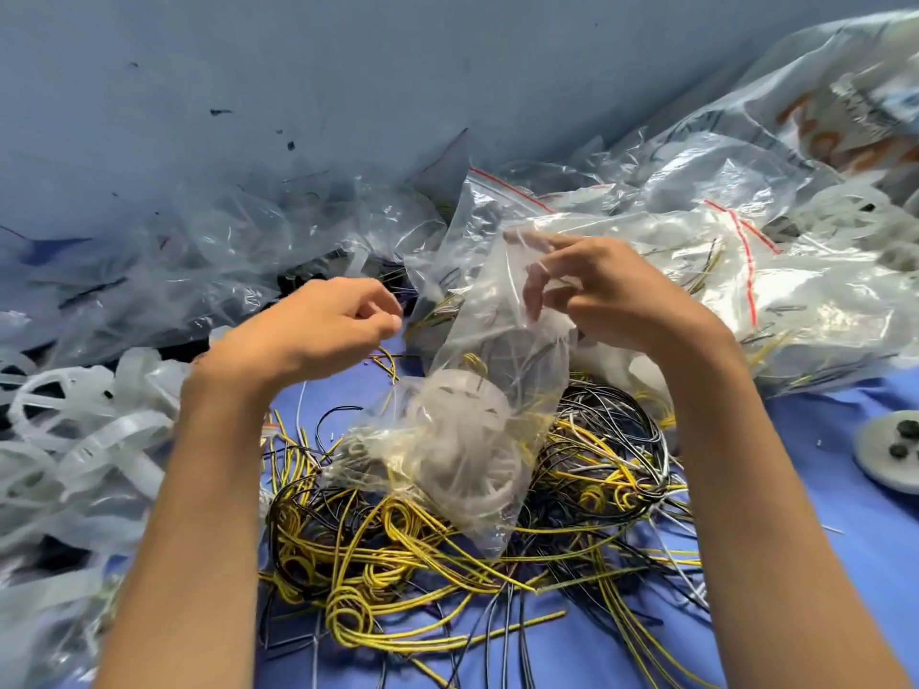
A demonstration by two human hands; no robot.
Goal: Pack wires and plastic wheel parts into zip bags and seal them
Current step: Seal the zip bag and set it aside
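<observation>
A clear zip bag (pixel 490 390) hangs over the middle of the table, with white plastic wheel parts (pixel 467 440) and some wire inside it. My right hand (pixel 611 295) pinches the bag's upper edge. My left hand (pixel 328 325) hovers just left of the bag with curled fingers, and nothing shows in its grip. Below the bag lies a tangle of yellow, black and white wires (pixel 447 554) on the blue table (pixel 845 549).
Loose white wheel parts (pixel 84 440) pile up at the left. Packed zip bags with red strips (pixel 746 290) lie at the back right, empty clear bags (pixel 224 261) at the back left. A white disc with dark pieces (pixel 890 450) sits at the right edge.
</observation>
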